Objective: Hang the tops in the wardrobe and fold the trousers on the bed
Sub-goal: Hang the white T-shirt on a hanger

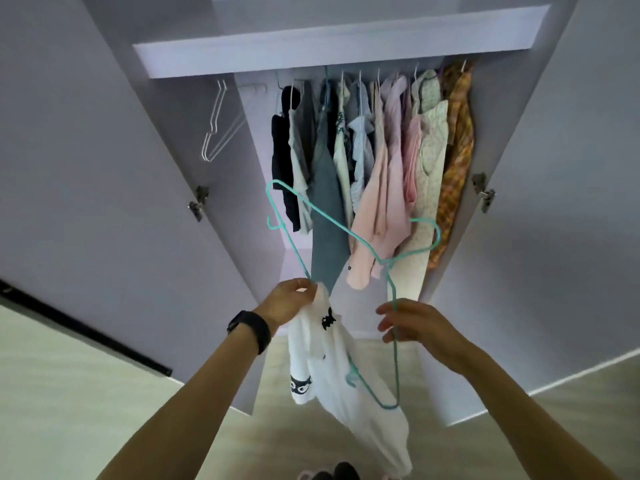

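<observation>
I stand in front of the open wardrobe (332, 46). My left hand (289, 301) pinches the top of a white top (332, 368) with black cartoon prints, together with one bar of a teal wire hanger (294, 244). The top hangs down toward the floor. My right hand (414, 323) grips another bar of the same hanger lower on the right. The hanger's hook points right near the hanging clothes. Several tops (374, 150) hang on the wardrobe rail.
Two empty white hangers (216, 129) hang at the left of the rail. Both wardrobe doors (104, 202) stand open to either side. Pale wooden floor (263, 445) lies below, and my feet show at the bottom edge.
</observation>
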A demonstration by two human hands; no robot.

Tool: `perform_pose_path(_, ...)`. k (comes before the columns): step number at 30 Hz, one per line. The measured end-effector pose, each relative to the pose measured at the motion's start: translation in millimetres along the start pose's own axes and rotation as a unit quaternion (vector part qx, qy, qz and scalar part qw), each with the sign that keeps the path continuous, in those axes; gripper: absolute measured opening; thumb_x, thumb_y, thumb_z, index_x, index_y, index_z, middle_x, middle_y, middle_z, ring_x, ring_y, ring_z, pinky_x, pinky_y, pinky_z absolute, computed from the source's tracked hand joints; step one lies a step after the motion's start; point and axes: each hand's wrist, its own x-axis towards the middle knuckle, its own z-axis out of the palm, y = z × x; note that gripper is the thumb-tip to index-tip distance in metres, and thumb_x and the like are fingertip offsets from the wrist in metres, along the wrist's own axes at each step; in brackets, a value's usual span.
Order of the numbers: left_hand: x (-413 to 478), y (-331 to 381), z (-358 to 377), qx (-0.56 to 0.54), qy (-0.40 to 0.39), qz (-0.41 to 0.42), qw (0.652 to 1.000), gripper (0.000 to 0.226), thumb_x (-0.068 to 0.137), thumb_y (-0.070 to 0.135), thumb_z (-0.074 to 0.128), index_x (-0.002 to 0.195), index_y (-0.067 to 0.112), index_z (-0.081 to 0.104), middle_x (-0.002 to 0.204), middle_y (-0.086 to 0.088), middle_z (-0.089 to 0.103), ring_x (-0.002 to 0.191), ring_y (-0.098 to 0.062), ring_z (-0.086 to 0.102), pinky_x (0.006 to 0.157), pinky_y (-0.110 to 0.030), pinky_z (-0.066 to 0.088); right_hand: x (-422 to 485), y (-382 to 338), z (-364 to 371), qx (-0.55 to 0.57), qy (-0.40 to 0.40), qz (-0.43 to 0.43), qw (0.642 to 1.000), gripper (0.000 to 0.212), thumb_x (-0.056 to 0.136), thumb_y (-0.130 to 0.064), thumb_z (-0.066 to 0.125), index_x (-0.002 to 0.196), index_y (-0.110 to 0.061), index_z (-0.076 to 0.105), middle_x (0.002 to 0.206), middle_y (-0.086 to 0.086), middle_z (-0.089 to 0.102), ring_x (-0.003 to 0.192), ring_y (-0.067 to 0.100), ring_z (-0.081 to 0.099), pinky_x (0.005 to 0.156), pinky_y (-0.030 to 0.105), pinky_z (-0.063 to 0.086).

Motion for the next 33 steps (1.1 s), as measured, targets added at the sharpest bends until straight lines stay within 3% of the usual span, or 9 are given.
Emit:
perform_pose_path(3, -6, 4, 24, 0.095, 0.003, 0.018, 0.995, 0.029, 0.1, 0.033, 0.057, 0.104, 0.006, 0.068, 0.095, 0.0, 0.063, 0.086, -0.017, 0.055, 0.079, -0.025, 0.041, 19, -29, 1, 0.117, 0.042, 0.012, 0.992, 0.032, 0.087, -0.033, 0.073, 0.105, -0.006, 0.07, 0.081, 0.009, 0.072, 0.066, 0.024, 0.067, 0.062, 0.028, 0.055)
perform_pose_path(7, -8, 6, 37, 0.099, 0.021, 0.021, 0.995, 0.034, 0.1, 0.034, 0.058, 0.099, 0.002, 0.069, 0.088, -0.001, 0.059, 0.08, -0.018, 0.052, 0.077, -0.027, 0.04, 34, -51, -11, 0.153, 0.131, 0.047, 0.978, 0.032, 0.098, -0.041, 0.061, 0.079, -0.015, 0.06, 0.052, -0.007, 0.033, 0.041, 0.007, 0.025, 0.037, 0.02, 0.022)
perform_pose_path(10, -9, 5, 40, 0.04, 0.049, 0.007, 0.998, 0.025, 0.095, 0.039, 0.065, 0.106, 0.017, 0.068, 0.099, 0.009, 0.068, 0.089, -0.01, 0.062, 0.078, -0.021, 0.047, 32, -41, -12, 0.106, 0.187, 0.024, 0.976, 0.038, 0.093, -0.045, 0.065, 0.069, -0.022, 0.047, 0.055, -0.008, 0.033, 0.041, 0.006, 0.024, 0.039, 0.022, 0.021)
perform_pose_path(13, -7, 12, 40, 0.024, 0.07, 0.01, 0.997, 0.027, 0.09, 0.042, 0.071, 0.1, 0.018, 0.066, 0.093, 0.01, 0.069, 0.084, -0.009, 0.064, 0.071, -0.019, 0.048, 25, -29, 15, 0.002, 0.105, -0.028, 0.994, 0.042, 0.074, -0.065, 0.072, 0.07, -0.026, 0.056, 0.06, -0.015, 0.052, 0.048, 0.005, 0.043, 0.047, 0.024, 0.035)
perform_pose_path(17, -6, 26, 32, 0.026, 0.038, 0.043, 0.998, 0.015, 0.092, 0.031, 0.07, 0.098, 0.017, 0.067, 0.094, 0.007, 0.071, 0.088, -0.013, 0.068, 0.079, -0.023, 0.054, 33, -19, 43, -0.129, 0.032, -0.043, 0.99, 0.046, 0.077, -0.058, 0.078, 0.106, -0.024, 0.067, 0.096, -0.011, 0.07, 0.089, 0.008, 0.066, 0.084, 0.03, 0.055)
perform_pose_path(21, -11, 26, 8, -0.014, 0.046, 0.081, 0.996, 0.01, 0.094, 0.028, 0.068, 0.098, 0.019, 0.07, 0.095, 0.003, 0.073, 0.084, -0.011, 0.066, 0.076, -0.016, 0.052, 42, -31, 36, -0.12, 0.076, -0.097, 0.985, 0.041, 0.084, -0.036, 0.079, 0.079, 0.001, 0.063, 0.075, 0.015, 0.062, 0.07, 0.015, 0.052, 0.071, 0.036, 0.047)
perform_pose_path(27, -18, 22, -32, 0.016, 0.076, 0.088, 0.993, 0.021, 0.1, 0.025, 0.052, 0.093, 0.027, 0.072, 0.096, 0.006, 0.07, 0.086, -0.012, 0.063, 0.075, -0.021, 0.047, 63, -56, 9, -0.102, 0.216, -0.096, 0.966, 0.037, 0.088, -0.027, 0.069, 0.065, -0.008, 0.047, 0.05, -0.009, 0.044, 0.047, 0.005, 0.039, 0.045, 0.017, 0.03)
perform_pose_path(30, -24, 17, -51, 0.09, 0.072, 0.064, 0.991, 0.035, 0.087, 0.063, 0.059, 0.091, 0.029, 0.069, 0.097, 0.011, 0.069, 0.093, -0.006, 0.062, 0.073, -0.021, 0.042, 74, -64, -7, -0.124, 0.28, -0.08, 0.949, 0.03, 0.09, -0.03, 0.061, 0.068, -0.011, 0.054, 0.059, -0.005, 0.056, 0.062, 0.017, 0.052, 0.056, 0.031, 0.037)
perform_pose_path(33, -21, 14, -65, 0.173, 0.059, 0.067, 0.981, 0.028, 0.084, 0.055, 0.071, 0.089, 0.028, 0.068, 0.093, 0.01, 0.07, 0.091, -0.01, 0.063, 0.07, -0.021, 0.043, 83, -68, -15, -0.155, 0.305, -0.062, 0.938, 0.02, 0.089, -0.031, 0.059, 0.074, -0.018, 0.058, 0.074, 0.0, 0.063, 0.076, 0.025, 0.058, 0.067, 0.036, 0.043)
